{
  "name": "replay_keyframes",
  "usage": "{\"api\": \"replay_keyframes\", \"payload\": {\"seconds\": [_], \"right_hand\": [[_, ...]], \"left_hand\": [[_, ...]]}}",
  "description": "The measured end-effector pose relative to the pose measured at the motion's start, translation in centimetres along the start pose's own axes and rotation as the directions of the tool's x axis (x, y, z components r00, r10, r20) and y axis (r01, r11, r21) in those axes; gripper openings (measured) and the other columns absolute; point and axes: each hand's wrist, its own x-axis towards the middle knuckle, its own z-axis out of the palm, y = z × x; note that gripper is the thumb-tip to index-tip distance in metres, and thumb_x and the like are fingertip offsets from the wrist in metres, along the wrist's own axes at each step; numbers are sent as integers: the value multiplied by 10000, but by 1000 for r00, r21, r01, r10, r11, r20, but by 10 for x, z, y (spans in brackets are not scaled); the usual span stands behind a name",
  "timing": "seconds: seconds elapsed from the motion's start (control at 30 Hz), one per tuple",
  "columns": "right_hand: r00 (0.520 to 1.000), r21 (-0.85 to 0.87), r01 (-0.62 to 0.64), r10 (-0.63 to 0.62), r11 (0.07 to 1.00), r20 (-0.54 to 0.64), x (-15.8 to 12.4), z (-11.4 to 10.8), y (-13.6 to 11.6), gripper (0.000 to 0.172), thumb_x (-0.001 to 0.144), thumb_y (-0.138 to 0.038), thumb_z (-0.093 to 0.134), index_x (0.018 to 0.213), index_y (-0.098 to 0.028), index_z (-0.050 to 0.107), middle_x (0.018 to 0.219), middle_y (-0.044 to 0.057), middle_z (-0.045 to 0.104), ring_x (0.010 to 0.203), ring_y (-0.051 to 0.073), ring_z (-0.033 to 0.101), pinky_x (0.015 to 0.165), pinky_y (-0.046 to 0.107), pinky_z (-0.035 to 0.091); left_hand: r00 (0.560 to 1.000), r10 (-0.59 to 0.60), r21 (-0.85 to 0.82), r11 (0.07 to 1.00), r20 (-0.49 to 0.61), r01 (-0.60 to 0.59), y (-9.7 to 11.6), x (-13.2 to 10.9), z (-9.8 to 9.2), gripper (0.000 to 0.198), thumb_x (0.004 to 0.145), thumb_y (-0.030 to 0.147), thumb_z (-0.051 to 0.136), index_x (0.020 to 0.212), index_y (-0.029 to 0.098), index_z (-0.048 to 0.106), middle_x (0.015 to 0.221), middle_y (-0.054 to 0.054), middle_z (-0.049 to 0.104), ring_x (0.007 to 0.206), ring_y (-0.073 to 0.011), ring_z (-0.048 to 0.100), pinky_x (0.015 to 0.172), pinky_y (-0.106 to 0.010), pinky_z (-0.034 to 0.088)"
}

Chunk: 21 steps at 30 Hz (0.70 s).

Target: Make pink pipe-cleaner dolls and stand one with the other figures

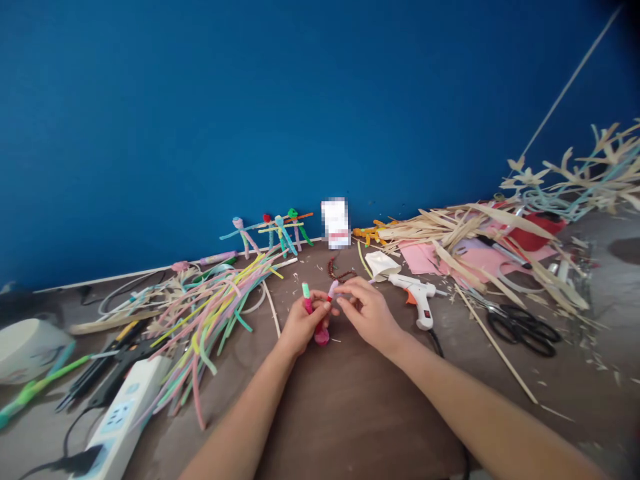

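Note:
My left hand (299,328) is closed around a magenta pipe-cleaner figure (321,337), its rounded end hanging below the fingers. One upper end of it is tipped in mint green, the other in red and pale lilac. My right hand (369,312) has its thumb and index finger curled in a pinch at the lilac tip. How firmly they grip it is hard to make out. Just right of that hand lies a white glue gun (419,293) with an orange trigger. A string of dark red beads (340,273) lies behind my fingers.
Loose pastel pipe cleaners (210,307) and a white power strip (125,413) lie left. Finished pipe-cleaner figures (285,235) lean against the blue wall (300,100). Black-handled scissors (525,327), a thin stick (497,347) and dried husk strips (450,230) are on the right.

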Motion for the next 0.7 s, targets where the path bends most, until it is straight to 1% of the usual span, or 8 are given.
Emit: {"api": "replay_keyframes", "payload": {"seconds": [0.07,0.17,0.23,0.37,0.5,0.57,0.6,0.7], "right_hand": [[1000,-61,-24,25,998,3,1,2,6,169,771,-181,466,898,-171,578,891,54,556,595,96,504,576,229,410],[997,-165,-72,69,984,-25,1,3,14,169,760,-212,490,911,-171,555,845,37,579,561,98,488,577,238,399],[999,-247,-46,46,968,-5,0,2,16,144,763,-226,497,881,-173,560,829,31,594,612,114,500,612,246,390],[985,-402,105,-40,910,166,1,-5,14,99,764,-206,505,755,-181,600,746,32,610,746,162,484,643,259,361],[945,-397,187,-54,898,322,7,-15,19,94,726,-184,544,728,-176,638,681,40,603,761,169,479,683,270,346],[906,-359,121,45,925,421,10,-20,24,95,705,-200,563,737,-173,648,653,27,600,682,146,499,632,248,346],[871,-336,65,111,940,478,11,-23,27,104,698,-221,569,736,-166,649,640,19,599,630,132,500,589,231,341],[710,-235,-75,217,969,670,14,-30,35,148,685,-251,567,753,-144,644,633,2,602,552,102,490,504,194,317]], "left_hand": [[1000,-26,-20,999,2,26,0,-1,3,212,692,277,592,810,137,484,614,-15,619,413,-49,450,376,-152,324],[999,-34,-67,997,-21,33,-1,-1,4,209,682,267,604,799,134,495,611,-9,614,420,-46,457,389,-153,338],[999,-27,-85,996,-34,24,-2,-1,3,206,673,264,613,791,131,509,618,-6,610,424,-45,459,394,-156,346],[997,-71,-37,997,3,71,-2,-2,1,190,653,270,629,731,116,551,594,-5,595,421,-40,451,379,-148,328],[973,-177,103,981,147,163,10,-2,-4,181,645,285,628,673,115,573,545,4,572,399,-27,417,371,-138,304],[946,-240,244,952,220,185,20,-2,-6,181,652,293,612,680,116,590,527,8,562,374,-28,397,354,-143,299],[924,-285,332,923,256,192,24,-1,-6,183,653,294,606,693,115,602,535,2,567,368,-32,398,346,-147,298],[870,-372,532,832,323,159,31,0,-7,210,664,306,575,739,118,629,584,-13,588,352,-40,388,319,-157,288]]}}
